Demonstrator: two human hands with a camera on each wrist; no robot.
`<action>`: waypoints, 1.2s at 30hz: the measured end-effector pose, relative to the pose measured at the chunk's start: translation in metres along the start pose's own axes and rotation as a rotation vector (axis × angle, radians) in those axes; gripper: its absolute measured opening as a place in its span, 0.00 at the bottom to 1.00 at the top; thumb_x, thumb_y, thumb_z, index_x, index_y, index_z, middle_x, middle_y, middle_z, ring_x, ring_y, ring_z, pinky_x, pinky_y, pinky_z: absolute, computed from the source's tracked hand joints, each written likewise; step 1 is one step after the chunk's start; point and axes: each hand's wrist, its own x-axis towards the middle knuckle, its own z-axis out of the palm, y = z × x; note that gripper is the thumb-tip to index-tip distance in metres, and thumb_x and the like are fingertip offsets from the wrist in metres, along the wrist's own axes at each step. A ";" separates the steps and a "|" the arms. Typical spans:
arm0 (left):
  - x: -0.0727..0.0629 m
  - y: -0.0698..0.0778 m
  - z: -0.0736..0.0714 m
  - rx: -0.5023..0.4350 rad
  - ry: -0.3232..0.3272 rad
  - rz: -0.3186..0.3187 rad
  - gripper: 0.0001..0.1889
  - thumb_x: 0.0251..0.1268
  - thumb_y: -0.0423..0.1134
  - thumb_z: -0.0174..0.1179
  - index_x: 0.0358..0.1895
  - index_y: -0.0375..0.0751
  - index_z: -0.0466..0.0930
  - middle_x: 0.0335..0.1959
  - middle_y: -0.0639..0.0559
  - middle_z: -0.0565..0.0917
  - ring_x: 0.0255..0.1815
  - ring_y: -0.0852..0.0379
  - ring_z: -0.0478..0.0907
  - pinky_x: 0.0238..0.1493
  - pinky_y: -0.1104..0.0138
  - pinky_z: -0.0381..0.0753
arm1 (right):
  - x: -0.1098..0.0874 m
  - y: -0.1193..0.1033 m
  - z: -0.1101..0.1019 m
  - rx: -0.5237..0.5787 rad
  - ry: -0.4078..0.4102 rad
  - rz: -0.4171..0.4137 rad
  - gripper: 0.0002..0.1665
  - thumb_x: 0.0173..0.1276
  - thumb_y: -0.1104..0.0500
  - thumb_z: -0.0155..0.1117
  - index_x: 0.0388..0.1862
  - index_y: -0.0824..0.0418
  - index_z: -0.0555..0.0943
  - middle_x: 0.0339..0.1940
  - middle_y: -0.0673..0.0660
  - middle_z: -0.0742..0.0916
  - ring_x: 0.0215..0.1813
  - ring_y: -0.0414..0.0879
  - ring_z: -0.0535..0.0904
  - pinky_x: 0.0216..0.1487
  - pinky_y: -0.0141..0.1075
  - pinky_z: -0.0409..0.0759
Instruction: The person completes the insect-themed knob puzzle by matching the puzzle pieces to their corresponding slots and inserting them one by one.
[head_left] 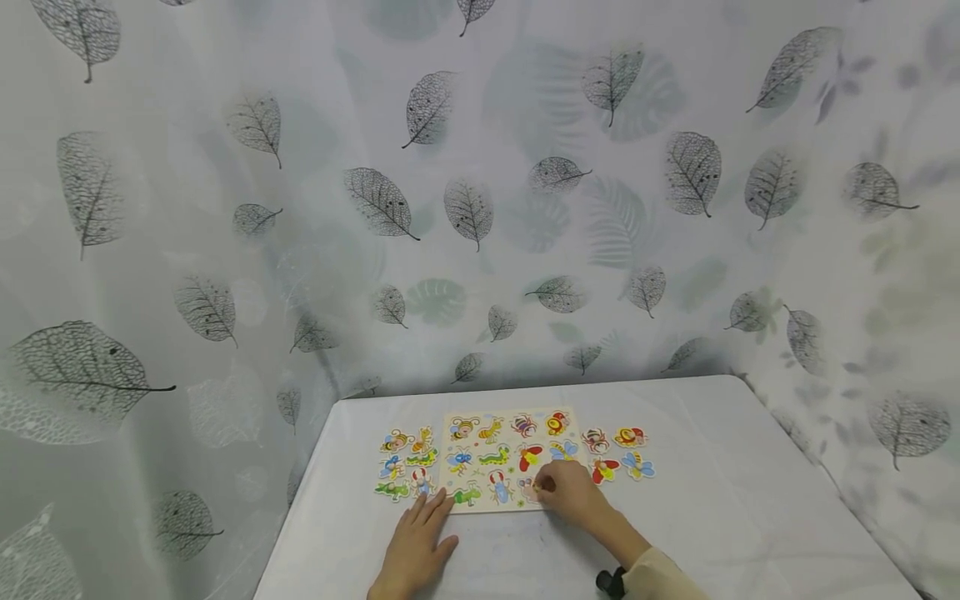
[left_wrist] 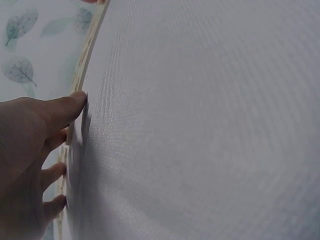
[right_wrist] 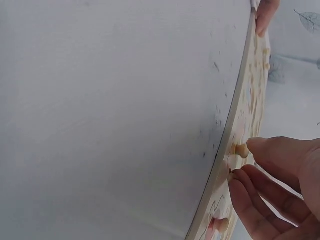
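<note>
A wooden knob puzzle board (head_left: 480, 482) printed with colourful insects lies on the white table. My right hand (head_left: 566, 493) is over its lower right part, fingers bent at a pink insect puzzle piece (head_left: 528, 490). The right wrist view shows the thumb tip against a wooden knob (right_wrist: 241, 150), with the bent fingertips just beneath. A second knob (right_wrist: 220, 224) stands nearby on the board. My left hand (head_left: 416, 537) rests with fingers extended at the board's lower left corner. In the left wrist view its thumb (left_wrist: 75, 102) touches the board's edge, beside the loose red-and-blue beetle piece (head_left: 422, 481).
Several loose insect pieces lie left of the board, among them a green grasshopper (head_left: 392, 490) and a caterpillar (head_left: 422, 457). To its right are a spider (head_left: 596, 440), a ladybug-like piece (head_left: 630, 437), a red butterfly (head_left: 604, 471) and a blue dragonfly (head_left: 637, 465). A leaf-print curtain (head_left: 510, 275) surrounds the table.
</note>
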 end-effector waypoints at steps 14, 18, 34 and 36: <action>0.000 0.000 -0.002 -0.020 -0.005 -0.007 0.32 0.69 0.48 0.67 0.74 0.44 0.73 0.78 0.45 0.70 0.80 0.32 0.59 0.76 0.32 0.59 | -0.013 0.028 -0.033 -0.060 0.233 0.110 0.08 0.60 0.59 0.81 0.37 0.54 0.90 0.38 0.48 0.91 0.40 0.44 0.85 0.42 0.43 0.86; 0.001 -0.001 -0.002 -0.014 -0.018 -0.013 0.32 0.70 0.48 0.66 0.74 0.45 0.73 0.79 0.45 0.69 0.81 0.32 0.58 0.76 0.32 0.59 | -0.015 0.047 -0.048 -0.087 0.279 0.144 0.09 0.59 0.59 0.81 0.38 0.55 0.90 0.40 0.52 0.91 0.39 0.46 0.84 0.38 0.45 0.84; 0.002 -0.001 0.000 -0.014 -0.018 -0.023 0.32 0.70 0.49 0.66 0.74 0.46 0.72 0.79 0.47 0.69 0.81 0.34 0.58 0.77 0.33 0.58 | -0.032 0.106 -0.078 -0.182 0.219 0.395 0.27 0.60 0.61 0.77 0.57 0.71 0.85 0.51 0.71 0.85 0.55 0.68 0.82 0.53 0.61 0.84; 0.002 -0.002 0.001 -0.011 -0.016 -0.020 0.32 0.70 0.49 0.67 0.74 0.46 0.73 0.79 0.46 0.69 0.81 0.33 0.58 0.77 0.33 0.59 | -0.033 0.108 -0.079 -0.183 0.206 0.405 0.28 0.60 0.60 0.77 0.57 0.72 0.84 0.49 0.70 0.85 0.54 0.68 0.83 0.53 0.61 0.84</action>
